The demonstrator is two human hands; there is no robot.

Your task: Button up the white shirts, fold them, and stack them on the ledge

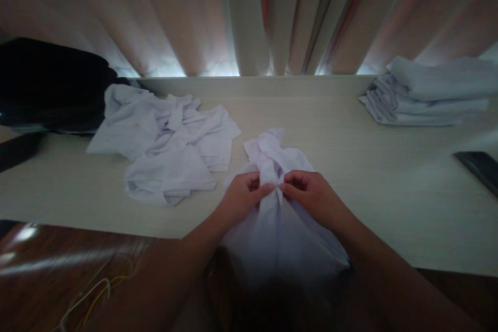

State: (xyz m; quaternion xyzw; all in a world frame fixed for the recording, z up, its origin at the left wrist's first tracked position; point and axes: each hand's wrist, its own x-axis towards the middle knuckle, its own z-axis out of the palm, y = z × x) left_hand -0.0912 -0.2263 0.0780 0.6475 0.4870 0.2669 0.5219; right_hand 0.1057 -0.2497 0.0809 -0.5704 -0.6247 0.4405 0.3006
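A white shirt (278, 238) lies partly on the pale table and hangs over its front edge towards me. My left hand (249, 189) pinches the shirt's front opening from the left, thumb on top. From the right, my right hand (305, 192) pinches the opposite edge at the same spot, so the fingertips of both hands nearly meet. The collar end of the shirt points away from me. Whatever small piece sits between the fingertips, perhaps a button, is too small to make out.
Crumpled white shirts (175, 150) lie on the table (330, 129) at left, beside a black bag (50, 83). Folded white clothes (431, 96) are stacked at the back right. A dark flat object (480, 168) lies at the right edge. Cables (99, 288) run across the floor, lower left.
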